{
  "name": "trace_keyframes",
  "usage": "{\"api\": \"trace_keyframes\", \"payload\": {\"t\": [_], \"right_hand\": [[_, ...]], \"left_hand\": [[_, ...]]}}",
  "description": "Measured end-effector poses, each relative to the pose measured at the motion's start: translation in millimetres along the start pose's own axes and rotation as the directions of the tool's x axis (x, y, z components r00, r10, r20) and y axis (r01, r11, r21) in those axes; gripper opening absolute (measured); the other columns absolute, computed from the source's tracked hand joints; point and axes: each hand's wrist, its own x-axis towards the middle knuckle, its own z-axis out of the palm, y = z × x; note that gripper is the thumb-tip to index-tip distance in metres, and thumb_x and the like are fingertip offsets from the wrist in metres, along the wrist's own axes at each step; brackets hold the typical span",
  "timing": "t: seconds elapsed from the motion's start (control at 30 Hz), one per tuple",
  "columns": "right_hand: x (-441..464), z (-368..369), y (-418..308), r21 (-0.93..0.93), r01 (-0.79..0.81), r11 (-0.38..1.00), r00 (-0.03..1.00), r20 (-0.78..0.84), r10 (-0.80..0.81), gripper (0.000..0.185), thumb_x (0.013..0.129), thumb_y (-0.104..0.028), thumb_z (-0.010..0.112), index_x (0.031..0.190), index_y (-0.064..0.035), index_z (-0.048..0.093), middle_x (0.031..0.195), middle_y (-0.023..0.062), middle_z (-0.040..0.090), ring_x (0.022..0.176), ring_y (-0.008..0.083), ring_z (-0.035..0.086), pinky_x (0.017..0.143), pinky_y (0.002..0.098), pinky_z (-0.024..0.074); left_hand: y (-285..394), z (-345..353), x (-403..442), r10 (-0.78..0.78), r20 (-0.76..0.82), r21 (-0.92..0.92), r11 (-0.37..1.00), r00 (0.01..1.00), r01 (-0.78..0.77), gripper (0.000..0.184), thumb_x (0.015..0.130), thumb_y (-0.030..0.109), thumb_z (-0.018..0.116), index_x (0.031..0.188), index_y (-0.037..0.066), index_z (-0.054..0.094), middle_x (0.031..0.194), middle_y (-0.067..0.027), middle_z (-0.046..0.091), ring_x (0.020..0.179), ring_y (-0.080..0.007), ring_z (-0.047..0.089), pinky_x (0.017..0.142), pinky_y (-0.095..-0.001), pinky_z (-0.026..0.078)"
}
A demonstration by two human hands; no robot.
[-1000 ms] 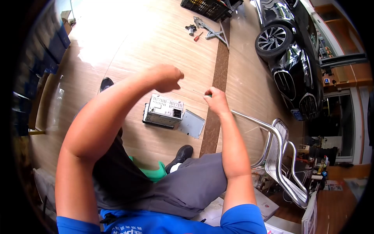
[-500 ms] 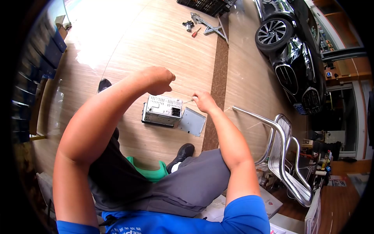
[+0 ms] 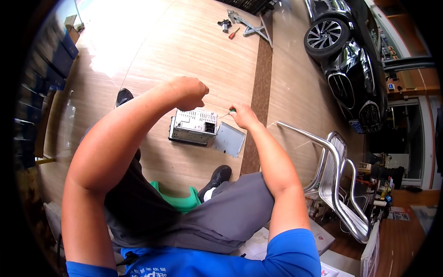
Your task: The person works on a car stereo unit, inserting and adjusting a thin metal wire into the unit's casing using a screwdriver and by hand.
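Observation:
A silver metal-cased car stereo [image 3: 196,121] sits on the floor between my feet, its slotted casing and dark connector socket showing. My left hand [image 3: 188,93] is closed at its far upper edge; the fingertips and whatever they hold are hidden. To the right of the stereo, my right hand [image 3: 243,116] is closed around a screwdriver [image 3: 232,111] with a green handle. Its thin shaft points left to the casing's right side; whether the tip touches cannot be made out. A flat grey metal cover plate [image 3: 229,140] lies on the floor against the stereo's right side.
A green stool [image 3: 177,202] is beneath me. Farther off lie a red screwdriver [image 3: 234,33], a small black motor part [image 3: 224,25] and a metal window regulator [image 3: 251,30]. A tubular metal chair [image 3: 334,173] and a black car [image 3: 348,69] stand on the right; blue boxes [image 3: 51,64] line the left.
My right hand has turned slightly, and the screwdriver's green handle now shows at its fingers. My left hand stays at the stereo's far edge. The whole view has shifted a little.

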Motion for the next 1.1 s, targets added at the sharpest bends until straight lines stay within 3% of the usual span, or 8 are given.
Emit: {"api": "trace_keyframes", "payload": {"t": [0.23, 0.6, 1.1], "right_hand": [[-2, -2, -2, 0.035, -0.054, 0.998, 0.998, 0.037, 0.053, 0.021, 0.089, -0.019, 0.064, 0.102, -0.0030, 0.064, 0.101, 0.0204, 0.067, 0.100, 0.0364, 0.063, 0.087, 0.0422, 0.0502], [0, 16, 7, 0.011, 0.099, 0.995, 0.989, -0.112, -0.097, 0.020, 0.086, -0.013, 0.067, 0.101, -0.0026, 0.061, 0.100, 0.0215, 0.065, 0.098, 0.0389, 0.061, 0.086, 0.0453, 0.0497], [8, 22, 4, -0.035, 0.046, 0.998, 0.998, -0.047, -0.048, 0.020, 0.087, -0.013, 0.065, 0.103, -0.0038, 0.058, 0.105, 0.0198, 0.063, 0.103, 0.0378, 0.059, 0.088, 0.0453, 0.0482]], "left_hand": [[3, -5, -3, 0.004, -0.008, 0.013, 1.000, 1.000, -0.004, 0.032, 0.090, 0.024, 0.064, 0.112, 0.001, 0.061, 0.103, -0.0197, 0.068, 0.104, -0.0362, 0.062, 0.089, -0.0442, 0.049], [5, -1, 2, -0.006, 0.001, 0.014, 1.000, 1.000, 0.006, 0.034, 0.090, 0.023, 0.064, 0.116, 0.001, 0.061, 0.104, -0.0191, 0.068, 0.105, -0.0354, 0.062, 0.090, -0.0438, 0.049], [5, -4, -3, -0.008, -0.012, -0.019, 1.000, 1.000, 0.008, 0.029, 0.090, 0.022, 0.065, 0.109, 0.000, 0.062, 0.100, -0.0200, 0.068, 0.102, -0.0359, 0.063, 0.087, -0.0438, 0.050]]}}
